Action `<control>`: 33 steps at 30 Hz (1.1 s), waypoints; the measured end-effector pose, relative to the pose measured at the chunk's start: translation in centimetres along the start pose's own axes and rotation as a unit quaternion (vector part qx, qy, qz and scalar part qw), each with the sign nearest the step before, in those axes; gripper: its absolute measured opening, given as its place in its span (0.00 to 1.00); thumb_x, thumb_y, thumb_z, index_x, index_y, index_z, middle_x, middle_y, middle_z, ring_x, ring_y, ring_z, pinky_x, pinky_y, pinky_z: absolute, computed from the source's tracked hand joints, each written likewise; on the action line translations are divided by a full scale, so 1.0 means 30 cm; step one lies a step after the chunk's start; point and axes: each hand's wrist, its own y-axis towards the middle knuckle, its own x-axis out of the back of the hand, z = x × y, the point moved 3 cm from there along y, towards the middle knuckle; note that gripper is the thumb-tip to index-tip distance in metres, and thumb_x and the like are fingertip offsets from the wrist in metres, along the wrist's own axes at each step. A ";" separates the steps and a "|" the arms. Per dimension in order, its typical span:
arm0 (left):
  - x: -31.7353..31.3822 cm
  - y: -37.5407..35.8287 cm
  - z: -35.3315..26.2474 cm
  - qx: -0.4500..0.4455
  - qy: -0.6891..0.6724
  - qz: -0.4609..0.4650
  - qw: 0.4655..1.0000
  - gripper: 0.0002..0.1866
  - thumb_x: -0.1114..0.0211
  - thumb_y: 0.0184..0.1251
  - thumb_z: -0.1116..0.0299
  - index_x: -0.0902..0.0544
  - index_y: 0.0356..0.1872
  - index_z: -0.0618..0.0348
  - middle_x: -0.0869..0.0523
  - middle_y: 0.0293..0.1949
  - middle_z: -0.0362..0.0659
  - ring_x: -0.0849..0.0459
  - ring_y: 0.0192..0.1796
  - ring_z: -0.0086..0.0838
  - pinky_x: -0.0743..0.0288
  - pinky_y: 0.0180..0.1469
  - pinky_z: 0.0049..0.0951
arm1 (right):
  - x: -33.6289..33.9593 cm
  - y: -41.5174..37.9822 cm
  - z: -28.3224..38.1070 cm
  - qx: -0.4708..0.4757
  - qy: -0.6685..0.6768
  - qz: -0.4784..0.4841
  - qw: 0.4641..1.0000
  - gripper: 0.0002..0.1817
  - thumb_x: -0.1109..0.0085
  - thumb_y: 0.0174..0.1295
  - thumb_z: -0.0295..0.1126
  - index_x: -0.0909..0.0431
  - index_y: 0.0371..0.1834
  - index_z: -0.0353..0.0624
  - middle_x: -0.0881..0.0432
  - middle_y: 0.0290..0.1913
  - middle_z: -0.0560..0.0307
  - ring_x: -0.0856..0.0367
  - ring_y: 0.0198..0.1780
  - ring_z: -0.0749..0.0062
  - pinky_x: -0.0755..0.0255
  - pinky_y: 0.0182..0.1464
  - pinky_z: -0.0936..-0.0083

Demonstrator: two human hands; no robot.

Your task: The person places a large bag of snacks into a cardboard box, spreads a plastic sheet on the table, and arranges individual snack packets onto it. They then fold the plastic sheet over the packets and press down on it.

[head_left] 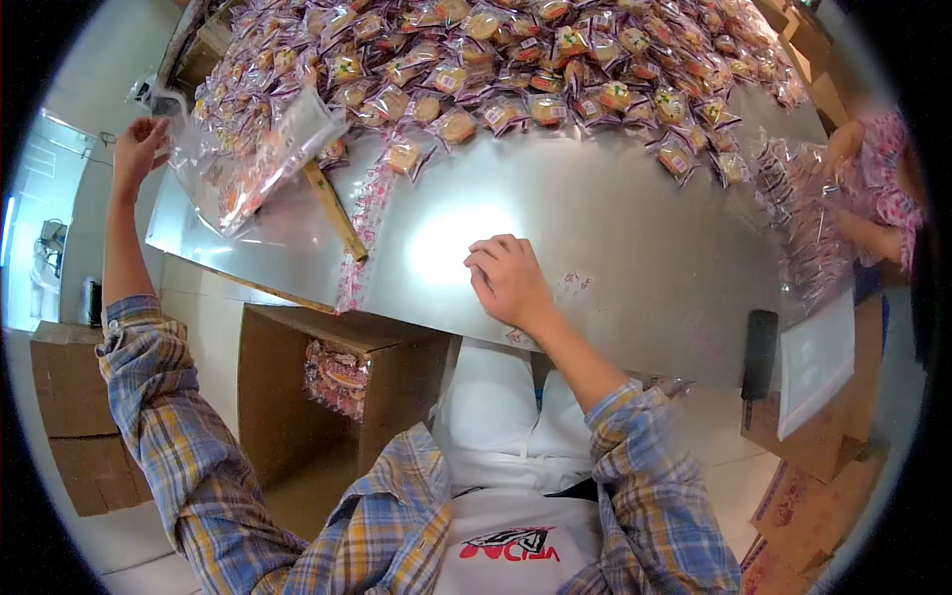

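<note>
At the far left, my left hand (139,151) is raised with its fingers closed at the edge of a large clear plastic bag (253,174). The bag has orange-red print and hangs over the table's left part. Over the bare metal table (615,218) is my right hand (513,281), its fingers loosely curled and no item visible in them. Behind both hands lies a big heap of small wrapped round cakes (456,124) in clear, purple-edged packets. A wooden strip (335,213) lies on the metal between my hands, beside a band of pink-printed tape (365,233).
Below the table edge at left stands an open cardboard box (397,382) with a filled packet inside. More cartons (84,421) are at far left. At right are stacked clear bags (798,213), a white plastic sheet (818,362), a dark narrow object (760,355) and another person's arm (863,233).
</note>
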 end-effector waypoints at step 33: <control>-0.987 -1.585 -0.665 -0.642 -0.053 0.305 0.701 0.16 0.29 0.58 0.73 0.17 0.48 0.54 0.17 0.65 0.43 0.18 0.65 0.40 0.22 0.62 0.41 | 0.605 -0.615 -0.249 -0.359 0.619 -0.178 0.675 0.36 0.47 0.78 0.51 0.40 0.78 0.36 0.22 0.64 0.39 0.17 0.62 0.48 0.21 0.65 0.46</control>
